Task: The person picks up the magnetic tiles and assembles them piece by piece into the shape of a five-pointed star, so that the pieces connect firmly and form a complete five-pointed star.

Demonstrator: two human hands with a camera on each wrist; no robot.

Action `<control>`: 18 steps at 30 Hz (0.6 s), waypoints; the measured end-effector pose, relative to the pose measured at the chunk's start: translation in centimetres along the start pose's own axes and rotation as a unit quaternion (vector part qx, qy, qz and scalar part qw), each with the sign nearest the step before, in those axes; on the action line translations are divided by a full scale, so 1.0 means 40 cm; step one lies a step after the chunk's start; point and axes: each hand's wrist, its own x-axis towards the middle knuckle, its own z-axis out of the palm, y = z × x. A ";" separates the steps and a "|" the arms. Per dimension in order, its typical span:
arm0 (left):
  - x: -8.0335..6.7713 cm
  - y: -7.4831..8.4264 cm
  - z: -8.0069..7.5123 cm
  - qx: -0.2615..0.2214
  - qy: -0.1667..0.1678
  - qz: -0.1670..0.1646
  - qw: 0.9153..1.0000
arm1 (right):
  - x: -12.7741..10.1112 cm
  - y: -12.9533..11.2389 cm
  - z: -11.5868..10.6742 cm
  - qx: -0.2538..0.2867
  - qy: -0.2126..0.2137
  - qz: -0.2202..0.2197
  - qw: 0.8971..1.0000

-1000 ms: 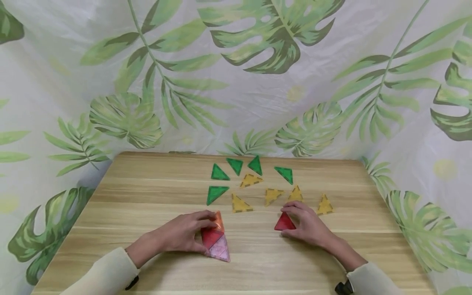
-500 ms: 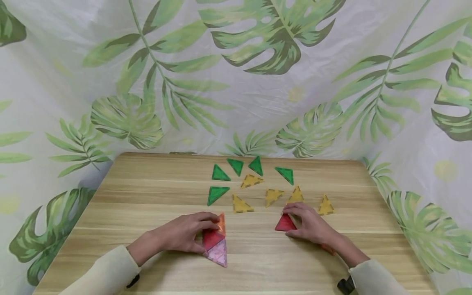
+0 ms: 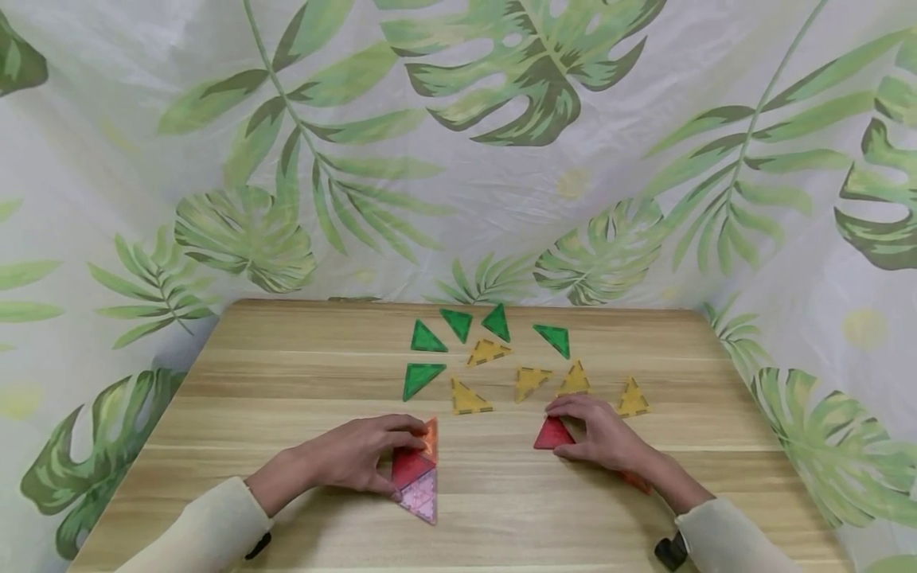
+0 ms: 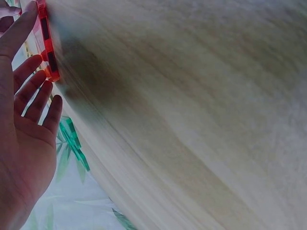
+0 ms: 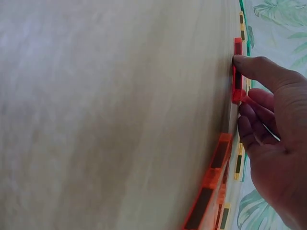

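Note:
My left hand (image 3: pixel 380 458) rests on a strip of three joined triangle tiles: orange (image 3: pixel 431 439), red (image 3: pixel 410 466) and pink (image 3: pixel 422 501). Its index finger lies over the orange top and its thumb sits at the red tile's lower edge, pinching the strip. In the left wrist view the fingertips (image 4: pixel 48 91) touch the red tile edge (image 4: pixel 47 48). My right hand (image 3: pixel 598 434) pinches a single red triangle (image 3: pixel 552 435) flat on the table, the thumb on its near edge (image 5: pixel 237 48). An orange tile (image 5: pixel 211 182) lies under my right wrist.
Several green triangles (image 3: pixel 428 337) and several yellow triangles (image 3: pixel 468 396) lie scattered at the middle back of the wooden table (image 3: pixel 286 374). A leaf-print cloth (image 3: pixel 501 159) hangs behind and around the table. Bare wood lies to the left and near edge.
The joined strip under my left hand has turned, its pink tip swinging left and nearer. My right hand has shifted slightly on the red triangle, and an orange tile shows beneath its wrist.

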 end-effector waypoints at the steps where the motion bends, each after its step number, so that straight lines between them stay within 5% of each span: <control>1: 0.000 0.000 0.000 0.000 0.001 0.001 1.000 | 0.001 -0.001 0.001 0.002 0.000 -0.002 1.000; 18: -0.004 -0.012 0.004 0.014 0.013 0.033 0.999 | 0.060 -0.074 0.053 0.058 -0.020 -0.063 0.996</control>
